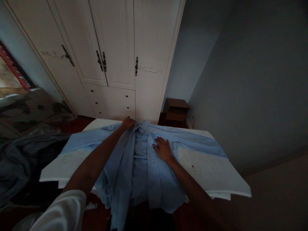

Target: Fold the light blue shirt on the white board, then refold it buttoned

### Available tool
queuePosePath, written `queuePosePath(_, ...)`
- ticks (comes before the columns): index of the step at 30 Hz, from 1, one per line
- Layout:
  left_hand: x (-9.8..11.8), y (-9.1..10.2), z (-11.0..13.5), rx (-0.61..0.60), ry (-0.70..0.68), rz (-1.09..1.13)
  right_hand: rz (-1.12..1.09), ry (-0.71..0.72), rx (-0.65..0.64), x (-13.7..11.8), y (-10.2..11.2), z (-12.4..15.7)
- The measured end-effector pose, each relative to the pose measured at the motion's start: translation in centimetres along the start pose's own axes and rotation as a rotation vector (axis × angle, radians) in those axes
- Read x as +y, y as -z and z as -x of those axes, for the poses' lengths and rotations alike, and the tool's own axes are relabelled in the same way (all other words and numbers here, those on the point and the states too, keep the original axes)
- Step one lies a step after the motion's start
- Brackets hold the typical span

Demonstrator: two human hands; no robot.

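Note:
A light blue button-up shirt lies spread over a white board-like tabletop, its sleeves stretched out to both sides. The shirt's front is unbuttoned, and its lower part hangs over the near edge. At the far edge, my left hand is closed on the cloth beside the collar. Flat on the right front panel rests my right hand, fingers spread, just right of the button strip.
Behind the table stands a white wardrobe with dark handles and drawers. A small brown cabinet sits by the grey wall. Dark crumpled fabric is heaped at the left.

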State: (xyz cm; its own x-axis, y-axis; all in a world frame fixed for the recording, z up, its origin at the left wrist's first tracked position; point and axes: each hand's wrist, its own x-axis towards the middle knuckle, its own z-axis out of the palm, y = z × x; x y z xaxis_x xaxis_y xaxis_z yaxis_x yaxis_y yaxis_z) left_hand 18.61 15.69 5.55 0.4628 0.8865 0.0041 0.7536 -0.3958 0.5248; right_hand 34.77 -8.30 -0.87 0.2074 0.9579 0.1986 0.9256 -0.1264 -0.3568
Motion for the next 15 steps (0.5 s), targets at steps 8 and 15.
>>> queuePosePath(8,-8.3,4.4,4.1,0.112,0.092,-0.341,0.068,0.156,0.21,-3.5,4.1,-6.9)
queuePosePath(15,-11.8,4.3,6.8,0.079,-0.171,-0.483,0.273,0.315,-0.305,-4.8,2.3,-16.1)
